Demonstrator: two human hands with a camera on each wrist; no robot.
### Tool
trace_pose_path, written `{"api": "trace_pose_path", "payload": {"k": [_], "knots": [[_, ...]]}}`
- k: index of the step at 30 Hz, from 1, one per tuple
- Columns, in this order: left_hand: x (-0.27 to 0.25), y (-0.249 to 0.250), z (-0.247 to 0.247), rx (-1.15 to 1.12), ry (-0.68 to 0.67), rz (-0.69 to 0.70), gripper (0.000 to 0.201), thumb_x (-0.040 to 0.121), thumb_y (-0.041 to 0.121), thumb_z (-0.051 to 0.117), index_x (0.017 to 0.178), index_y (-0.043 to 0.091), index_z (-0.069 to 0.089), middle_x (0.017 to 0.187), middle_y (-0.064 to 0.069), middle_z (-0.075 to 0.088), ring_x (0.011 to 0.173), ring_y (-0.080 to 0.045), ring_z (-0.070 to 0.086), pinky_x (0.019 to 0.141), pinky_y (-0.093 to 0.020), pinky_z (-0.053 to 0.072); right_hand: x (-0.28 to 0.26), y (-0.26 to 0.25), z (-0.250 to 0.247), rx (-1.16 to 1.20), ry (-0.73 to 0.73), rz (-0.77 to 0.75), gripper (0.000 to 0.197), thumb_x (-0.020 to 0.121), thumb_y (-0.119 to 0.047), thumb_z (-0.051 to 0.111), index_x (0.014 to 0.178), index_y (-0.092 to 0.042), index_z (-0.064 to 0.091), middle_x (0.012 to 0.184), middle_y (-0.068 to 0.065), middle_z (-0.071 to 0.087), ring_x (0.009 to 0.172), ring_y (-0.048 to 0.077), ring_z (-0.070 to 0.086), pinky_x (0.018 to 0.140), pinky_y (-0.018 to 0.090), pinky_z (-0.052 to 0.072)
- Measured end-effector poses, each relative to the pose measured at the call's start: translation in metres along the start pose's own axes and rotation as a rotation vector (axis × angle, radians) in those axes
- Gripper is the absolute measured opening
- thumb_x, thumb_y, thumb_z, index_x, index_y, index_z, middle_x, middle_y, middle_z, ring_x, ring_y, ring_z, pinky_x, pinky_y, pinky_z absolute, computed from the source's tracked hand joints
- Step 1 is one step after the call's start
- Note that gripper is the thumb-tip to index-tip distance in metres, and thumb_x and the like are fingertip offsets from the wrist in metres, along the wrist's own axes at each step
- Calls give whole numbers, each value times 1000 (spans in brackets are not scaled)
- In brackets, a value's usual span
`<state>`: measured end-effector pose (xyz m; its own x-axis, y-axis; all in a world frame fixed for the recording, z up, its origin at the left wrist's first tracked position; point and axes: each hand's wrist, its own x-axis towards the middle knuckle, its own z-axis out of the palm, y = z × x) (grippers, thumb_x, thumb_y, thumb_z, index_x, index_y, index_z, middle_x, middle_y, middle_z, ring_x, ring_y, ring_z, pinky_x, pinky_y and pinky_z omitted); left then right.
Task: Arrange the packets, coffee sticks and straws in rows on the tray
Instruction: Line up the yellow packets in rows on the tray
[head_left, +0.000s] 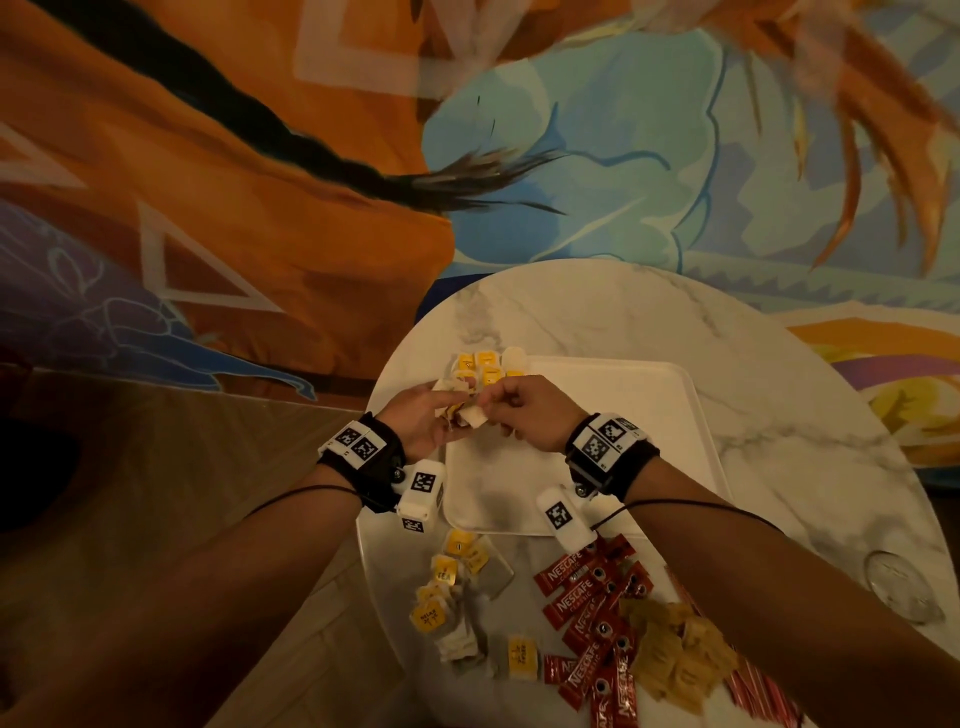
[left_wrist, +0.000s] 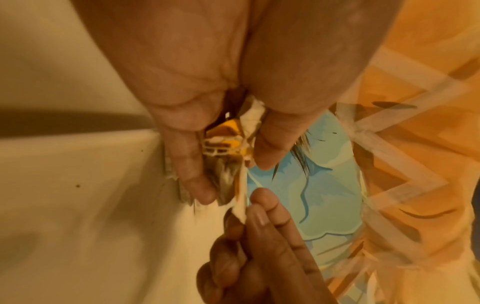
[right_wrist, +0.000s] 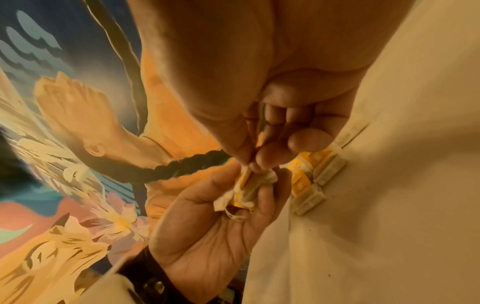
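My left hand (head_left: 439, 410) holds a small bunch of tea bags (head_left: 462, 410) with yellow tags above the white tray's (head_left: 597, 467) far left corner. My right hand (head_left: 498, 402) pinches the edge of one bag in that bunch between thumb and fingertip. The left wrist view has the tea bags (left_wrist: 228, 144) squeezed between my left fingers (left_wrist: 189, 164), and the right fingertips (left_wrist: 262, 205) nip a white corner. In the right wrist view the pinch (right_wrist: 255, 164) meets the bunch of bags (right_wrist: 244, 191). Several tea bags (head_left: 488, 364) lie in a row at the tray's far left corner.
On the round marble table (head_left: 649, 312), near me, lie loose tea bags (head_left: 457, 587), red Nescafe coffee sticks (head_left: 597, 623), brown sugar packets (head_left: 680, 654) and red striped straws (head_left: 758, 691). A glass (head_left: 904, 587) stands at the right edge. A painted wall rises behind.
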<state>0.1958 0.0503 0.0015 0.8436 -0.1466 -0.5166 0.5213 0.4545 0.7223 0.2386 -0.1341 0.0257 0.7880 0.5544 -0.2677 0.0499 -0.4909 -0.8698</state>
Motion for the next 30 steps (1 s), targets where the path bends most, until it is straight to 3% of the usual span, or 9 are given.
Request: {"api": "trace_pose_path", "payload": {"k": [2,4,8,10,14,18,23,26,30], "knots": [[-1,0,-1,16,-15,0,23,97,3,55,117,9,65,107,-10,74,94,-25,71,96,-43,54,-1,3,-5,-54,-16,-33,21,94,-8,62,112,-11,73,88,12,72,64,4,62,60,16,49],[-1,-1,-2,21,-29,-11,26,97,4,55,121,7,63,115,-15,70,100,-29,68,100,-44,51,-2,7,-9,-87,-9,-47,28,89,-8,66,114,-18,74,92,11,74,71,9,62,67,23,52],[-4,-1,3,9,-54,-13,26,98,4,53,122,6,62,112,-16,70,97,-28,69,95,-41,53,-4,10,-17,-128,99,-77,11,91,-26,70,97,-23,78,74,-11,69,65,2,56,68,24,48],[-4,0,5,0,-66,-14,26,98,4,52,123,5,61,114,-16,70,98,-29,70,90,-39,57,-4,9,-22,-98,153,-75,7,92,-29,69,91,-25,76,72,-14,66,64,0,55,66,22,47],[-4,2,7,-44,-42,-37,32,99,5,53,130,2,55,117,-22,66,99,-35,68,76,-35,61,-2,6,-38,-80,204,-76,5,93,-23,67,91,-20,71,75,-12,68,66,2,60,61,16,45],[-1,2,3,-74,-7,-81,27,102,16,51,126,4,56,109,-20,66,91,-34,72,74,-39,62,0,11,-50,-222,219,-52,12,94,-25,65,94,-13,70,82,-2,71,76,18,68,74,30,52],[1,2,2,-41,17,-101,26,103,25,49,120,7,56,101,-19,71,90,-35,73,74,-40,61,5,23,-54,-411,48,48,12,96,-27,62,100,-17,68,76,-5,69,74,14,68,65,24,46],[3,0,2,-24,55,-104,33,103,30,50,125,5,56,101,-20,70,88,-34,71,74,-37,58,13,31,-52,-541,-41,75,19,95,-35,62,103,-20,69,78,-8,65,78,15,67,71,27,49],[6,-3,-2,-44,90,-112,41,101,31,54,129,1,56,106,-21,68,87,-32,70,72,-33,58,29,40,-44,-615,23,75,23,94,-37,63,106,-19,70,90,-3,65,82,15,58,74,25,39]]}}
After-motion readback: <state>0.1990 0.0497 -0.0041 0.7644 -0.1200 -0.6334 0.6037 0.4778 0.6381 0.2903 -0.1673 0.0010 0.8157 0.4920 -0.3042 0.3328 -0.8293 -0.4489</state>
